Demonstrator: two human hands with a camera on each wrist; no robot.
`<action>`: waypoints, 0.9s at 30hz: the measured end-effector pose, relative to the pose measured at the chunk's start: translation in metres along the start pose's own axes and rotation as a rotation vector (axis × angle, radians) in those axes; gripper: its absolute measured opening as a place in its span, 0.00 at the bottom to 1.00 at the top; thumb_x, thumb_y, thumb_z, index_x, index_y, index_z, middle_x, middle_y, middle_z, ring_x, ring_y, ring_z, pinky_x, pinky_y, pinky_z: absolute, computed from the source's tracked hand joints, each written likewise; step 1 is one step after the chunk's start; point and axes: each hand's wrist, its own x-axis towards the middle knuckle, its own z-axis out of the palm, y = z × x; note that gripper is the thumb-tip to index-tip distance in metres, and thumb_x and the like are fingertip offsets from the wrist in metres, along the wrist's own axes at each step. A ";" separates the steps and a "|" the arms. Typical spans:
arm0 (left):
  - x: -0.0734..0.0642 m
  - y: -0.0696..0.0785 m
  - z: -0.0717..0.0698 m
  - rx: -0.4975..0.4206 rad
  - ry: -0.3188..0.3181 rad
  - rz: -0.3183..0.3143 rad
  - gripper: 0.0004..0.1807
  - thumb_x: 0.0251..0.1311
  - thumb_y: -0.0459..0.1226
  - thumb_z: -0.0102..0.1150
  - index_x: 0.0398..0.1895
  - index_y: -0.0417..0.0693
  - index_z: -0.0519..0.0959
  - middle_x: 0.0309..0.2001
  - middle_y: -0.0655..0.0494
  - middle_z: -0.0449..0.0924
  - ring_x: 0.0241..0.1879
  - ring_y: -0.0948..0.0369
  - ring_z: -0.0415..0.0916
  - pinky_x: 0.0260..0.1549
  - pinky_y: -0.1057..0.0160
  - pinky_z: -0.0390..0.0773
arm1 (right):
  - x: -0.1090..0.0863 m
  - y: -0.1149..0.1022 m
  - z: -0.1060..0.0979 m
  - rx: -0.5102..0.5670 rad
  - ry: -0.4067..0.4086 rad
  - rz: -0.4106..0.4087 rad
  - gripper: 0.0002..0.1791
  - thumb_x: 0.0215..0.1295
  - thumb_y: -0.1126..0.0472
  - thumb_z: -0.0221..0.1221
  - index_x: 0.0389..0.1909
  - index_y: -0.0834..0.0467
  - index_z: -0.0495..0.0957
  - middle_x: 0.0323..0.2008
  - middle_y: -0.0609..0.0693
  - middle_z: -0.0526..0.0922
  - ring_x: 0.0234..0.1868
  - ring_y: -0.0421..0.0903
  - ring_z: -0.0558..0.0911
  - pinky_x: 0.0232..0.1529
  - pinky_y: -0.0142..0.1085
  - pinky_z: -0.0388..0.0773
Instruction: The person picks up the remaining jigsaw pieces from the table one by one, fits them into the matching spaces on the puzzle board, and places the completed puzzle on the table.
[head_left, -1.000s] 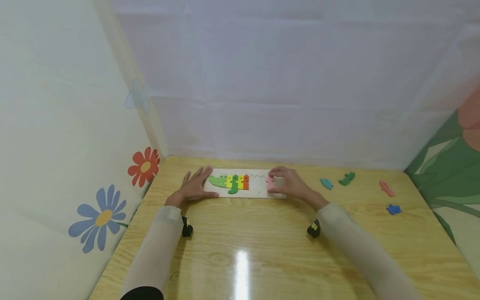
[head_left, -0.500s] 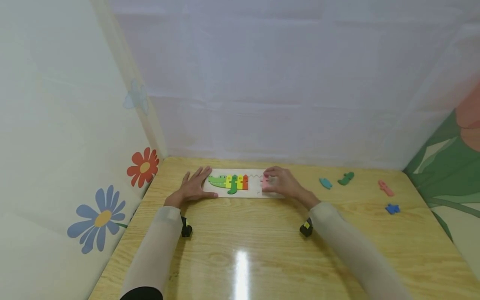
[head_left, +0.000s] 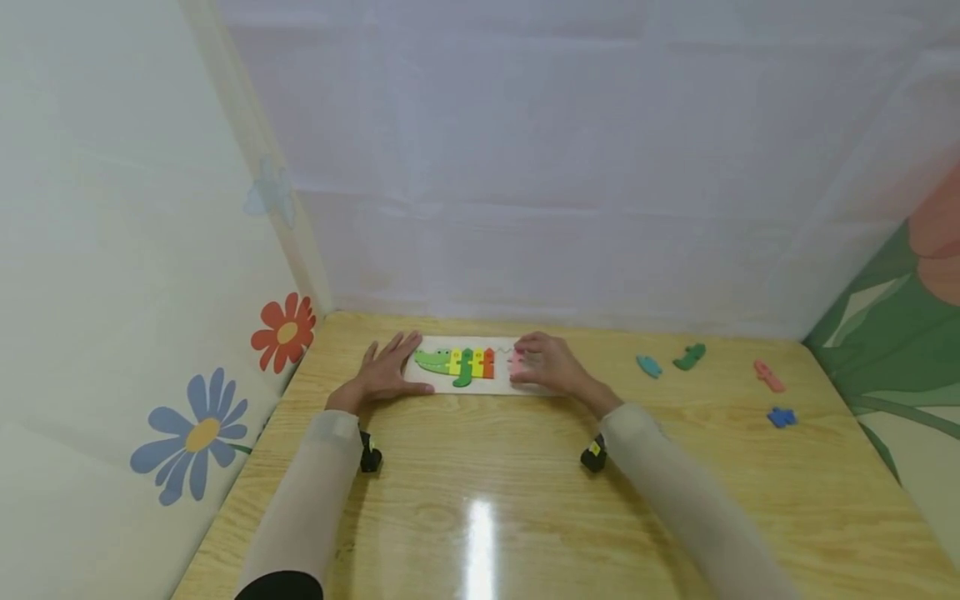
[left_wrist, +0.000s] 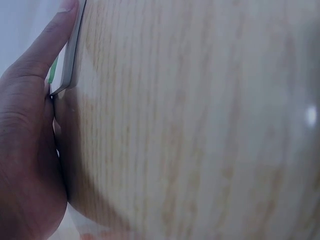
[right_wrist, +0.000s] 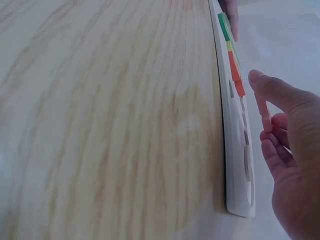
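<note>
A sheet-walled booth (head_left: 525, 158) — flowered hangings (head_left: 97, 275) flank a wooden table (head_left: 420, 492).

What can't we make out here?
Head view: held pink piece, partly behind the right hand; any dark blue piece markings, too small.
Left wrist view: most of the board, behind the left hand and past the top edge.
Right wrist view: most of the left hand, past top edge.

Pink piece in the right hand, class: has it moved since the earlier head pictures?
Yes: in the head view, the pink piece, pinched by the right hand, has moved left, closer to the orange piece on the board.
</note>
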 end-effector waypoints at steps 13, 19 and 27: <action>-0.002 0.001 0.000 -0.005 -0.009 -0.009 0.66 0.57 0.66 0.71 0.88 0.45 0.46 0.87 0.45 0.41 0.85 0.42 0.34 0.77 0.32 0.27 | 0.006 -0.005 0.010 0.009 -0.017 0.045 0.34 0.56 0.55 0.80 0.60 0.68 0.83 0.59 0.63 0.86 0.62 0.60 0.82 0.69 0.53 0.76; -0.001 0.000 0.000 -0.003 -0.009 -0.001 0.67 0.56 0.69 0.69 0.88 0.45 0.46 0.87 0.45 0.41 0.85 0.42 0.34 0.77 0.31 0.28 | 0.009 -0.006 0.014 0.024 -0.022 0.070 0.35 0.55 0.56 0.81 0.61 0.68 0.82 0.59 0.63 0.85 0.63 0.60 0.82 0.69 0.52 0.75; -0.001 0.000 0.000 -0.041 0.007 0.023 0.72 0.51 0.75 0.67 0.87 0.44 0.46 0.87 0.43 0.40 0.85 0.41 0.33 0.76 0.31 0.26 | 0.012 -0.008 0.016 0.018 -0.041 0.073 0.36 0.54 0.57 0.81 0.62 0.68 0.82 0.61 0.62 0.84 0.64 0.60 0.81 0.71 0.51 0.73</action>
